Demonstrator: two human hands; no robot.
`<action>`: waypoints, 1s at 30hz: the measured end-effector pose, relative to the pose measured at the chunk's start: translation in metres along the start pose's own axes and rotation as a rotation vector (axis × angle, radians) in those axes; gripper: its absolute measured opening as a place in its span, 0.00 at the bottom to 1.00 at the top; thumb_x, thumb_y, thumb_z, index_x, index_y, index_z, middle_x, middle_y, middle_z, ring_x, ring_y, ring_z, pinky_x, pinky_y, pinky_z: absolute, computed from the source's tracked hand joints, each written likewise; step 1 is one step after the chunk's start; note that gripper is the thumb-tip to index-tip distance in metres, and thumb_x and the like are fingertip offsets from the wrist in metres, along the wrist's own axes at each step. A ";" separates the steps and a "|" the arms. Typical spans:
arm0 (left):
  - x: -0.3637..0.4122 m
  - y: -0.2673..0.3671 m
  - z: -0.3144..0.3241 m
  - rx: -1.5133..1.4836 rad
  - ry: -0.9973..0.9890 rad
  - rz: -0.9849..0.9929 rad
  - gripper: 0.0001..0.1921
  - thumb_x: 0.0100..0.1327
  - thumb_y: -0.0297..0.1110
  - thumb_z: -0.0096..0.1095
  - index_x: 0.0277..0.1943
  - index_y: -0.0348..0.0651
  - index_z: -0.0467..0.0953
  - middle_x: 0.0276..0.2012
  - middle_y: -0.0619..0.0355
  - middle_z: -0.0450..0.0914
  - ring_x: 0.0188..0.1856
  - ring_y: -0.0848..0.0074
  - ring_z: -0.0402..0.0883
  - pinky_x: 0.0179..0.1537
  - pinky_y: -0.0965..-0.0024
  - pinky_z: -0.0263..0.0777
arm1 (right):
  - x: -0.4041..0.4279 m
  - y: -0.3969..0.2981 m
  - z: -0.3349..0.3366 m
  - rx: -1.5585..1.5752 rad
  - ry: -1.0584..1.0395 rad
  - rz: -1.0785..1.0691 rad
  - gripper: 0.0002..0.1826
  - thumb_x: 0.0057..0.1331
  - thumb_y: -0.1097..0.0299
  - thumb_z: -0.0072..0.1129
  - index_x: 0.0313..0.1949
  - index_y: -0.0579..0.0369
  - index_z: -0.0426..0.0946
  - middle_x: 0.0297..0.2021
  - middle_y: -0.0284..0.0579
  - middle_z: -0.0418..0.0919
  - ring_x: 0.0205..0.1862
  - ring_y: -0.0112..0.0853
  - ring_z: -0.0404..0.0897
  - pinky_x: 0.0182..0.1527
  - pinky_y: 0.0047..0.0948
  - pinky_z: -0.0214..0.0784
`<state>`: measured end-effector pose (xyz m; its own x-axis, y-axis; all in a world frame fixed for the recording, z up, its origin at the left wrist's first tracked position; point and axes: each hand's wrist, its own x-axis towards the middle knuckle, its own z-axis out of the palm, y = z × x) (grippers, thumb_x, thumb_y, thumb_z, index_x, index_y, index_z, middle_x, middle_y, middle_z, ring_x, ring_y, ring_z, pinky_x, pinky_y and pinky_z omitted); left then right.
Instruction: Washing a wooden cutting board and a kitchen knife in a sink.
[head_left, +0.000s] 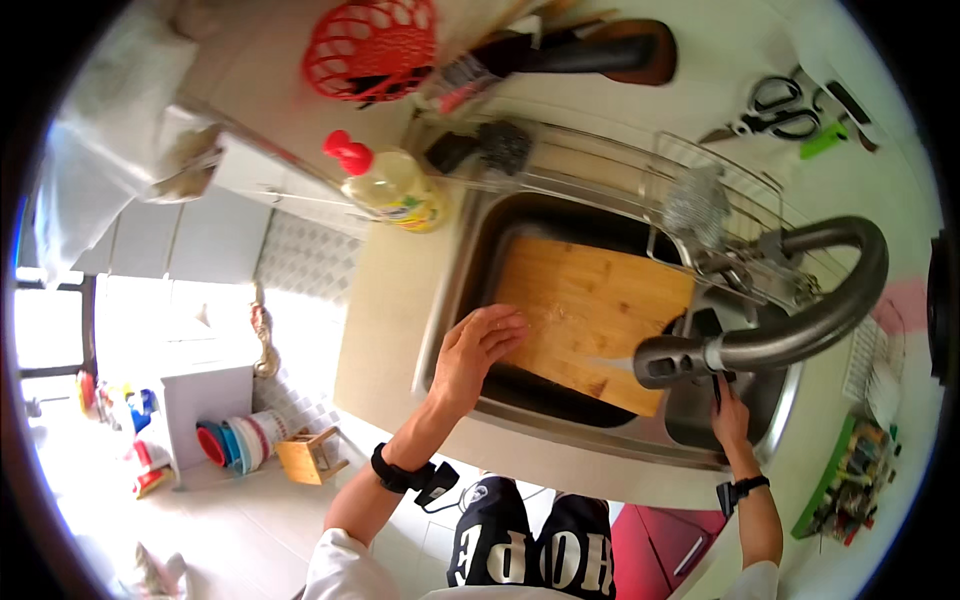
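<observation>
A wooden cutting board (592, 307) lies tilted across the large basin of a steel double sink (450, 330). My left hand (480, 352) is at the board's near left edge, fingers loosely extended and holding nothing; whether the fingertips touch the wood is unclear. Over the small right basin, my right hand (731, 416) grips a thin black handle (717, 390), whose other end is partly hidden behind the faucet. The curved metal faucet (832, 307) has its head above the board's right end, with a faint stream of water near it.
A dish soap bottle (397, 187) stands left of the sink. Behind the basins, a wire rack (720, 195) holds a steel scrubber (697, 206), and a dark scouring pad (504, 146) sits farther left. Scissors (780, 112) and a red plastic basket (371, 49) are farther back.
</observation>
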<state>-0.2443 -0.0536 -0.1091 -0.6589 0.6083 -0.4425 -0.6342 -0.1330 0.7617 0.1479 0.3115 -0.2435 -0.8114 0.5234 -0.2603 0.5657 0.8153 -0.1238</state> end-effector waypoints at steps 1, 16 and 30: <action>-0.003 0.017 -0.007 0.017 0.027 0.024 0.26 0.79 0.47 0.40 0.61 0.28 0.69 0.55 0.44 0.78 0.60 0.59 0.77 0.65 0.59 0.68 | 0.001 -0.002 0.007 0.051 -0.036 0.003 0.37 0.64 0.74 0.57 0.72 0.51 0.57 0.49 0.62 0.79 0.40 0.58 0.81 0.39 0.52 0.74; 0.073 0.217 -0.006 -0.353 0.177 0.243 0.30 0.77 0.49 0.46 0.61 0.22 0.66 0.62 0.34 0.72 0.66 0.53 0.72 0.68 0.59 0.68 | -0.015 -0.080 -0.060 0.401 -0.053 0.193 0.35 0.66 0.79 0.55 0.72 0.54 0.59 0.44 0.53 0.80 0.43 0.43 0.81 0.46 0.36 0.74; 0.113 0.203 -0.055 -0.441 0.060 0.220 0.18 0.77 0.46 0.47 0.44 0.38 0.75 0.45 0.46 0.83 0.54 0.57 0.83 0.58 0.57 0.78 | 0.043 -0.160 -0.137 0.723 0.301 0.069 0.11 0.67 0.72 0.59 0.48 0.60 0.78 0.41 0.52 0.84 0.41 0.39 0.85 0.43 0.33 0.78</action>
<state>-0.4702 -0.0552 -0.0305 -0.8105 0.4843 -0.3295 -0.5794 -0.5796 0.5730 0.0023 0.2379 -0.1042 -0.7175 0.6958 -0.0327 0.4880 0.4687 -0.7363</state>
